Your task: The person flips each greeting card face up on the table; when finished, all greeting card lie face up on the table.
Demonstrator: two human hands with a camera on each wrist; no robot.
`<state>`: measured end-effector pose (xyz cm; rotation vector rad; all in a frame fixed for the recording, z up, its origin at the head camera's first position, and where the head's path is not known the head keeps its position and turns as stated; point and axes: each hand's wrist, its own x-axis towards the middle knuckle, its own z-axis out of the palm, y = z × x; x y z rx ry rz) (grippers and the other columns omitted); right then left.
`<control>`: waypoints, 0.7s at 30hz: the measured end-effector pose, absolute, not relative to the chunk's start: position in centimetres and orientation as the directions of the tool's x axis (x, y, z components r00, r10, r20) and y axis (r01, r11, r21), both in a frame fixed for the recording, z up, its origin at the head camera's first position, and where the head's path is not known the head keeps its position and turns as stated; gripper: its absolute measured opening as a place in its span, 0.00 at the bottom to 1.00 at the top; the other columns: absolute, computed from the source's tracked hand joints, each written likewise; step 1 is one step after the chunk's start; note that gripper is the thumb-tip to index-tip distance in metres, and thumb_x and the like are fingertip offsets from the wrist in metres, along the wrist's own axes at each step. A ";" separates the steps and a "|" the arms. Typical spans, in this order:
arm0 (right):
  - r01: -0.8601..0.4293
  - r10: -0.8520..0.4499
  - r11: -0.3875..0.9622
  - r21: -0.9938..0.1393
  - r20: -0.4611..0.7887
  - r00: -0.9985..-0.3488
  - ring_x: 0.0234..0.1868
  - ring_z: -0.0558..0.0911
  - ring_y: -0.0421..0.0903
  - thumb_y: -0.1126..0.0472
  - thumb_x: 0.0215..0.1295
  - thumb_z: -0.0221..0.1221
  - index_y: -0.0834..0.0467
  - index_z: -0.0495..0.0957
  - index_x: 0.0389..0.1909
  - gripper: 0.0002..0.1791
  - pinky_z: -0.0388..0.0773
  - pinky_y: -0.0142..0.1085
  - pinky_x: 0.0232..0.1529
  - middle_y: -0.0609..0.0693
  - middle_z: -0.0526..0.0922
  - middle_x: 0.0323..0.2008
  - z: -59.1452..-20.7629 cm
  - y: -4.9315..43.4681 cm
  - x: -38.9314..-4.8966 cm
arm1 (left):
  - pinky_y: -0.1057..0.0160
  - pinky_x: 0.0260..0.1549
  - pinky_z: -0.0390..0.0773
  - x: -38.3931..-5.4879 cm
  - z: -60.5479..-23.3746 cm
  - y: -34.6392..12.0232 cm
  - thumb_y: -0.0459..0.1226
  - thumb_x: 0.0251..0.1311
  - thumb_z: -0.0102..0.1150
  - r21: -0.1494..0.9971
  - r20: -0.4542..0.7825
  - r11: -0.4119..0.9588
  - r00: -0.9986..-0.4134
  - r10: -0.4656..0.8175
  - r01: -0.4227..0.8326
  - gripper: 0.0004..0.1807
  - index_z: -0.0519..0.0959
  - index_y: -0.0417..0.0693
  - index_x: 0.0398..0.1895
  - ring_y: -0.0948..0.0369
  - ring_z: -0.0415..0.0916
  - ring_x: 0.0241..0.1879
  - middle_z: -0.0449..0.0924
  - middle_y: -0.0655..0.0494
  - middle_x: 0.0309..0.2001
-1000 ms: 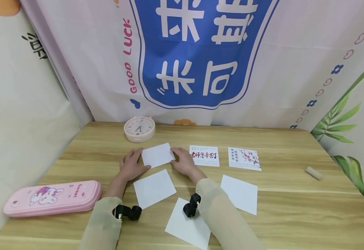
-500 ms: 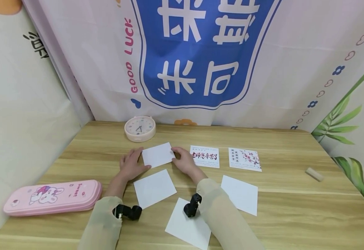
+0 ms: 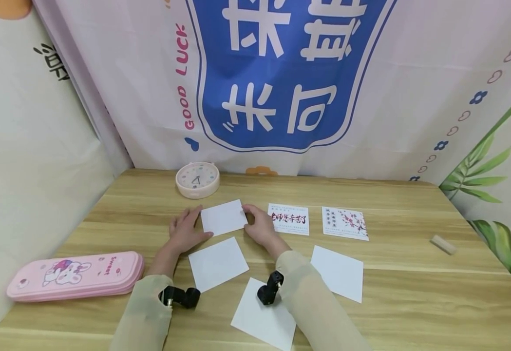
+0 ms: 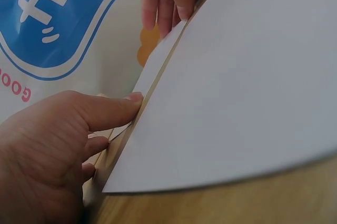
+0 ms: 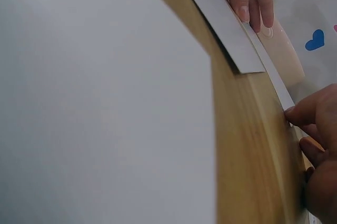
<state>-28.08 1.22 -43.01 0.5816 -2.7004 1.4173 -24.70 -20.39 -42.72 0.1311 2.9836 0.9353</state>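
A blank white rectangular paper card (image 3: 223, 217) is between the two hands, its long axis running left to right and slanting so the right end sits farther from the person. The left hand (image 3: 187, 231) grips its left end, thumb at the near corner, fingers toward the far one. The right hand (image 3: 260, 226) pinches the right end, fingers bent. Both forearms converge on it. A round pale-pink clock (image 3: 197, 180) stands beyond the left hand; a second blank white card (image 3: 218, 264) lies nearer than both hands; a white card with red characters (image 3: 291, 219) is just right of the right hand. The wood-grain desk (image 3: 395, 292) stretches left of the left hand and far to the right.
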 end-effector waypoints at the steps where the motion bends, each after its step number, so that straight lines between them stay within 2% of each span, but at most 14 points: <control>1: -0.351 -0.310 0.519 -0.779 0.211 -0.927 0.53 0.68 0.48 0.73 0.44 0.56 0.61 0.69 0.52 0.28 0.58 0.37 0.55 0.52 0.74 0.48 -43.0 1.2 -28.1 | 0.42 0.53 0.29 -24.7 -42.7 -20.4 0.45 0.46 0.60 0.573 0.017 0.816 -0.996 0.084 0.078 0.44 0.50 0.41 0.64 0.43 0.36 0.61 0.50 0.39 0.62; 10: -0.351 -0.316 0.551 -0.757 0.200 -0.928 0.52 0.68 0.49 0.73 0.44 0.56 0.62 0.68 0.52 0.28 0.57 0.39 0.56 0.53 0.75 0.46 -42.7 1.2 -27.9 | 0.43 0.53 0.29 -24.8 -42.8 -20.4 0.45 0.45 0.61 0.584 0.029 0.808 -0.996 0.081 0.083 0.44 0.51 0.41 0.64 0.44 0.36 0.61 0.52 0.39 0.61; 15: -0.389 -0.358 0.637 -0.665 0.192 -0.914 0.54 0.66 0.52 0.70 0.48 0.54 0.65 0.69 0.51 0.25 0.58 0.40 0.56 0.57 0.70 0.51 -42.8 1.2 -28.0 | 0.43 0.53 0.29 -24.8 -42.9 -20.4 0.45 0.46 0.61 0.579 0.031 0.811 -0.996 0.087 0.089 0.43 0.53 0.41 0.63 0.44 0.37 0.61 0.54 0.40 0.61; 21: -0.428 -0.412 0.720 -0.546 0.160 -0.897 0.58 0.61 0.53 0.66 0.53 0.52 0.68 0.65 0.54 0.25 0.54 0.42 0.57 0.58 0.63 0.57 -42.8 1.1 -28.0 | 0.41 0.53 0.31 -24.9 -42.9 -20.5 0.49 0.45 0.60 0.530 0.022 0.842 -0.995 0.100 0.096 0.46 0.51 0.36 0.63 0.43 0.34 0.62 0.44 0.36 0.63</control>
